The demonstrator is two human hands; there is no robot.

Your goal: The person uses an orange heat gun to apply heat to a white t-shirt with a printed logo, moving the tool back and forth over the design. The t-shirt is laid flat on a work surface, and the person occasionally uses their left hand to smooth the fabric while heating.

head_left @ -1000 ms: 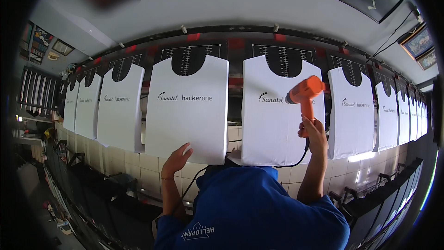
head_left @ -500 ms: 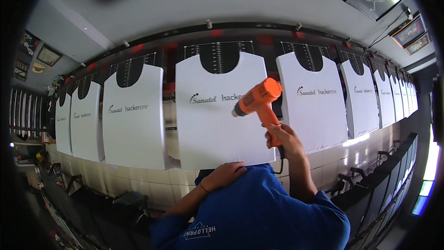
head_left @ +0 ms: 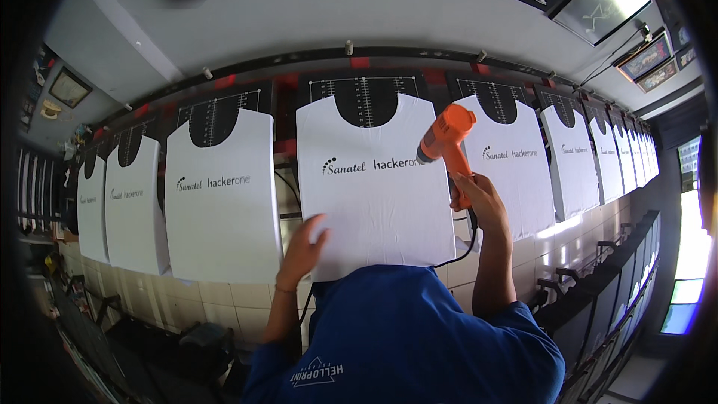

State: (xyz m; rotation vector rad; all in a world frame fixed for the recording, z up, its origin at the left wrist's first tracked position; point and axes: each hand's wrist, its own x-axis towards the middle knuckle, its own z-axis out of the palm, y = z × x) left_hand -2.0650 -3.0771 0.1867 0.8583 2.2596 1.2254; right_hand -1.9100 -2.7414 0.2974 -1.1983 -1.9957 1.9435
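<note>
My right hand (head_left: pixel 482 200) is wrapped round the handle of an orange heat gun (head_left: pixel 447 135). Its dark nozzle points left and down, over the right edge of a white shirt panel (head_left: pixel 374 213) with dark lettering across the chest. Fine creases run over that panel's lower middle and beside its neckline. At the panel's lower left edge is my left hand (head_left: pixel 301 251), slightly blurred, thumb and fingers apart and holding nothing; whether it touches the cloth I cannot tell. A black cord (head_left: pixel 471 243) hangs from the gun's handle and curves under the panel's lower right corner.
Similar white panels lie on black boards with ruled marks, in a long row to the left (head_left: pixel 221 217) and right (head_left: pixel 512 187). A dark rail (head_left: pixel 404 51) runs behind them. Dark racks (head_left: pixel 606 295) stand at the lower right. The floor is tiled (head_left: pixel 239 307).
My left hand has left the panel's lower middle edge and moved left and up. My right hand has shifted the heat gun right and slightly up. Creases now show on the panel.
</note>
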